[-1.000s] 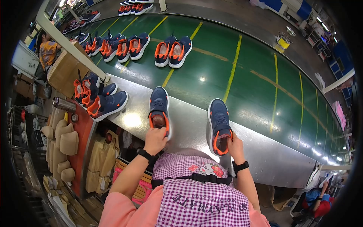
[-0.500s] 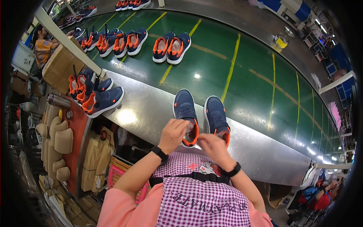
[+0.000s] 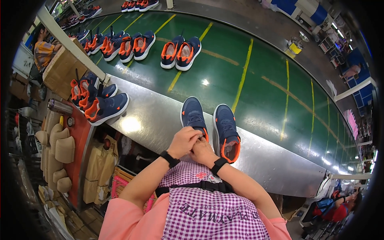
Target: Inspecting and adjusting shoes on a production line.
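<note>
Two navy sneakers with orange linings and white soles stand side by side in front of me, toes pointing away. Over the opening of the left sneaker (image 3: pixel 193 111) my left hand (image 3: pixel 184 143) and my right hand (image 3: pixel 203 153) meet, fingers bent and closed. Their fingertips touch at the collar; what they pinch there is hidden. Untouched, the right sneaker (image 3: pixel 226 122) shows its open orange collar and pale insole just beside my right hand. Both sneakers rest across the metal ledge (image 3: pixel 264 154) and the green belt's edge.
Beyond the ledge lies a green conveyor belt (image 3: pixel 224 80) with yellow lines. Another sneaker pair (image 3: pixel 188 54) stands on it, with several more farther left. More sneakers (image 3: pixel 108 107) sit at the ledge's left end, near a post (image 3: pixel 72 44) and a cardboard box (image 3: pixel 60 72). Someone (image 3: pixel 44 48) sits far left.
My right hand has moved left, from between the two sneakers to join my left hand at the left sneaker's opening. The right sneaker's collar is now uncovered.
</note>
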Demonstrator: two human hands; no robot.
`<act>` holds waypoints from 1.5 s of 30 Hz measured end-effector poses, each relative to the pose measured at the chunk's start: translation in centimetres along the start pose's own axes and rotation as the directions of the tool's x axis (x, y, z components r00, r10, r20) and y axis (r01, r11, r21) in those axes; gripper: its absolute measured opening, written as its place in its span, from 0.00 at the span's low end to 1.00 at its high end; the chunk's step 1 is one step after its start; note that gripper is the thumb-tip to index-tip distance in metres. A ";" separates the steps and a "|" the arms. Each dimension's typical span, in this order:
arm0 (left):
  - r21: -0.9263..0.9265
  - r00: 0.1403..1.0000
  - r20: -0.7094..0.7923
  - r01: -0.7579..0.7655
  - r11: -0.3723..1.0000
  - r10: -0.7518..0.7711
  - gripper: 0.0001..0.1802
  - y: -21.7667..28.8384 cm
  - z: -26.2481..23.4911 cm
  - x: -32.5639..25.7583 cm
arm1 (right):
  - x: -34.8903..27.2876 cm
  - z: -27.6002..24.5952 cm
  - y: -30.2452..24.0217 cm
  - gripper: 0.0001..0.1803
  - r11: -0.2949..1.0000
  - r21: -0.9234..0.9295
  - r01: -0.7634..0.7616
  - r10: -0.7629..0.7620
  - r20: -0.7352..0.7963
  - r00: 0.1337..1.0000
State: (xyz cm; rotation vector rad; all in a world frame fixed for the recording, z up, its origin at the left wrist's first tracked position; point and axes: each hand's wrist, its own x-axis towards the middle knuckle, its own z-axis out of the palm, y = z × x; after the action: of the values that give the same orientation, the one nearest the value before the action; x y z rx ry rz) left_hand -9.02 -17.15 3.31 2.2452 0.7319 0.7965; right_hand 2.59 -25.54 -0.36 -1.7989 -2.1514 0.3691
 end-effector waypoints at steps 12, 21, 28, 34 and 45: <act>-0.085 0.822 0.133 0.566 0.820 -0.554 0.24 -0.4 -0.4 -1.0 | -3.0 -5.2 0.4 0.25 0.822 0.407 -0.399 0.278 0.326 0.904; -0.263 0.424 0.569 0.906 0.332 -0.705 0.34 -1.9 0.3 -1.3 | -1.6 -4.2 -0.8 0.20 0.956 0.167 -0.242 0.177 0.330 0.927; -0.620 0.573 0.511 0.762 0.188 -0.640 0.18 -0.1 -1.7 0.8 | -1.6 -2.9 -0.1 0.20 0.954 0.164 -0.253 0.197 0.295 0.935; -0.458 0.576 0.580 0.815 0.355 -0.576 0.17 0.1 -3.1 3.8 | -2.1 -3.0 -0.3 0.20 0.891 0.312 -0.330 0.264 0.235 0.935; -0.558 0.541 0.582 0.809 0.187 -0.607 0.18 -0.2 -1.5 1.3 | -2.8 -3.5 0.2 0.25 0.822 0.418 -0.388 0.325 0.215 0.921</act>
State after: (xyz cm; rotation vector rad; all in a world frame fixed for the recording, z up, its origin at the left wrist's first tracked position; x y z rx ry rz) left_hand -9.30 -15.62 4.56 0.8975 0.9472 0.2268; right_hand 4.57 -28.30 2.57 -1.9187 -1.5989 1.0206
